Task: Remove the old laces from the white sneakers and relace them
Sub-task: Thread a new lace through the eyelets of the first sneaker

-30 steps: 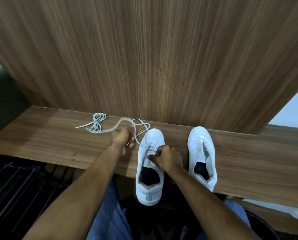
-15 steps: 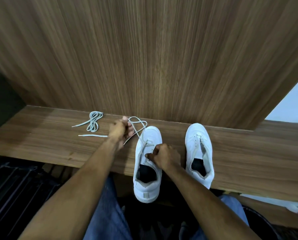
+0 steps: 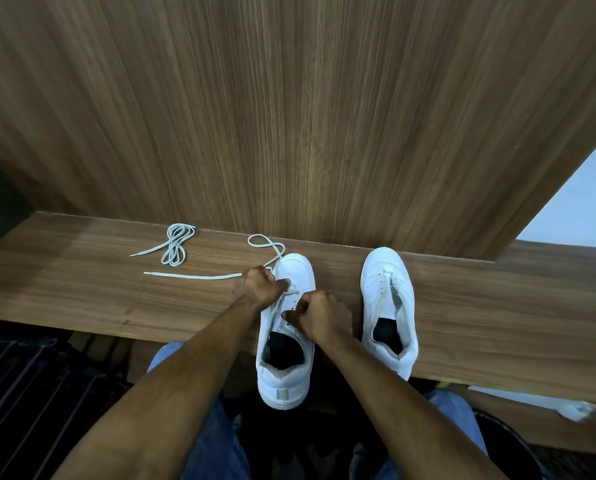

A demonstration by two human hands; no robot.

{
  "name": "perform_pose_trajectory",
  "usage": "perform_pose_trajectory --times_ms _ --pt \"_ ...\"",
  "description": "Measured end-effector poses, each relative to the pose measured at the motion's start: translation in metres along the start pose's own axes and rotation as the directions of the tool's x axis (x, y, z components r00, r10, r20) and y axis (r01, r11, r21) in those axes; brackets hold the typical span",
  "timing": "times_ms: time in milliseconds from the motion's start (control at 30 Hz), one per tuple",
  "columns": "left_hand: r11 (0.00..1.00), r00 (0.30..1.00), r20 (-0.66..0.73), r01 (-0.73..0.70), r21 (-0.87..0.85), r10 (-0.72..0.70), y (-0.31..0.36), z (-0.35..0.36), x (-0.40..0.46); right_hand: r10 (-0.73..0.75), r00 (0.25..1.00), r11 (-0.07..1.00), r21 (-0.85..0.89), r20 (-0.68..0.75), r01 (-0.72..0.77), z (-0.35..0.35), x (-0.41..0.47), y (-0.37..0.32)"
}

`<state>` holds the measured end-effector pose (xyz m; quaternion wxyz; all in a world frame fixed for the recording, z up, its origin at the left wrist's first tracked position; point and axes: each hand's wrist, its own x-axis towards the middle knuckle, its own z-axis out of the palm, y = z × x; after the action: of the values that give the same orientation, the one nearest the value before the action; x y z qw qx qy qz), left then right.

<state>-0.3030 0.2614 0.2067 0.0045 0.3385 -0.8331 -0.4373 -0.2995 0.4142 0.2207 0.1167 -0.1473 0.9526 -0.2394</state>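
Landmark: a white sneaker lies toe-away on a wooden shelf, its heel hanging off the shelf's near edge over the person's lap.
Left hand: the left hand sits at the sneaker's left side near the toe, fingers curled and pinching a pale lace at the lowest eyelets.
Right hand: the right hand rests on the sneaker's right eyelet row, fingers clenched; they seem to pinch the eyelet flap or lace, though I cannot tell which.
Lace path: from the left hand one end runs straight left along the shelf; another stretch loops beyond the sneaker's toe, close to the back panel.
Second sneaker: a matching sneaker stands to the right of the landmark sneaker, apart from it, with no lace visible across its tongue.
Spare lace: a bundled lace lies well left of the sneaker, near the back panel.
In the way: both hands cover the sneaker's middle eyelets, hiding the threading there.
Surroundings: dark slatted rack below and left of the shelf; blue jeans beneath the sneaker's heel.
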Motion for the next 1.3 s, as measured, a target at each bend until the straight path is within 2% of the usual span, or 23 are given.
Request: perform_pose_trajectory --times_ms 100,167,233,267,300,367,433,533,600,667,767,833,900,1000,1067,1100,1167,1200,1233,1267,1300 --pt "0.999 0.999 -0.019 -0.048 -0.002 0.048 0.01 0.005 -0.001 0.003 1.0 1.0 -0.003 0.008 -0.003 0.003 0.001 0.001" --pt "0.973 0.995 0.019 -0.092 -0.213 0.099 0.02 0.003 -0.003 -0.002 1.0 1.0 -0.027 0.011 0.002 0.004 0.0 0.001" --pt "0.841 0.992 0.048 -0.073 -0.536 0.116 0.034 -0.003 -0.007 -0.002 1.0 1.0 -0.027 0.024 0.002 0.005 0.002 0.002" --pt "0.779 0.991 0.06 -0.056 -0.624 0.119 0.043 -0.01 -0.008 0.002 0.999 1.0 -0.022 0.034 -0.001 0.004 0.004 0.002" --pt "0.759 0.989 0.077 -0.048 -0.65 0.128 0.053 -0.018 -0.01 0.02 0.998 1.0 -0.014 0.054 -0.019 0.003 0.006 0.002" --pt "0.764 0.98 0.091 -0.079 -0.64 0.177 0.075 -0.036 -0.017 0.066 0.992 0.991 0.105 0.109 -0.077 -0.004 0.012 0.005" --pt "0.788 0.96 0.067 -0.181 -0.589 0.271 0.095 -0.054 -0.025 0.055 0.99 0.938 0.333 0.128 -0.095 -0.014 0.018 0.007" --pt "0.835 0.878 0.111 -0.395 -0.382 0.466 0.109 -0.07 -0.03 0.038 0.997 0.85 0.526 -0.066 0.002 -0.035 0.027 0.006" --pt "0.837 0.825 0.194 -0.475 -0.273 0.531 0.109 -0.073 -0.033 0.003 0.991 0.744 0.663 -0.13 0.085 -0.051 0.031 -0.001" --pt "0.829 0.795 0.249 -0.497 -0.256 0.553 0.109 -0.072 -0.037 -0.101 0.987 0.675 0.72 -0.127 0.162 -0.065 0.034 -0.009" --pt "0.818 0.785 0.244 -0.509 -0.267 0.569 0.106 -0.069 -0.038 -0.209 0.975 0.696 0.69 -0.07 0.198 -0.078 0.038 -0.021" --pt "0.824 0.819 0.165 -0.5 -0.265 0.55 0.102 -0.069 -0.033 -0.186 0.982 0.746 0.652 0.008 0.136 -0.08 0.039 -0.019" --pt "0.83 0.87 -0.045 -0.482 -0.281 0.49 0.098 -0.072 -0.026 -0.128 0.989 0.808 0.586 0.07 0.063 -0.08 0.037 -0.008" --pt "0.804 0.936 -0.274 -0.335 -0.491 0.223 0.084 -0.081 -0.009 -0.011 0.996 0.847 0.53 0.085 -0.036 -0.082 0.029 0.018" --pt "0.789 0.928 -0.367 -0.271 -0.551 0.063 0.065 -0.083 0.005 0.072 0.994 0.82 0.562 0.088 -0.109 -0.083 0.027 0.033" --pt "0.831 0.914 -0.404 -0.244 -0.5 0.025 0.055 -0.083 0.009 0.089 0.991 0.798 0.589 0.096 -0.129 -0.084 0.027 0.039" --pt "0.967 0.881 -0.47 -0.162 -0.196 0.052 0.038 -0.078 0.001 0.082 0.989 0.753 0.642 0.124 -0.143 -0.086 0.026 0.043" --pt "0.98 0.888 -0.448 -0.171 -0.101 0.109 0.033 -0.073 -0.005 0.071 0.988 0.723 0.674 0.14 -0.148 -0.087 0.026 0.044" --pt "0.964 0.911 -0.367 -0.242 -0.107 0.188 0.032 -0.064 -0.014 0.062 0.985 0.687 0.709 0.158 -0.157 -0.088 0.026 0.043" --pt "0.932 0.927 -0.238 -0.331 -0.15 0.291 0.031 -0.054 -0.021 0.05 0.983 0.647 0.745 0.174 -0.165 -0.089 0.025 0.039" --pt "0.895 0.914 -0.086 -0.405 -0.186 0.396 0.032 -0.044 -0.031 0.03 0.981 0.609 0.775 0.19 -0.169 -0.09 0.024 0.035"
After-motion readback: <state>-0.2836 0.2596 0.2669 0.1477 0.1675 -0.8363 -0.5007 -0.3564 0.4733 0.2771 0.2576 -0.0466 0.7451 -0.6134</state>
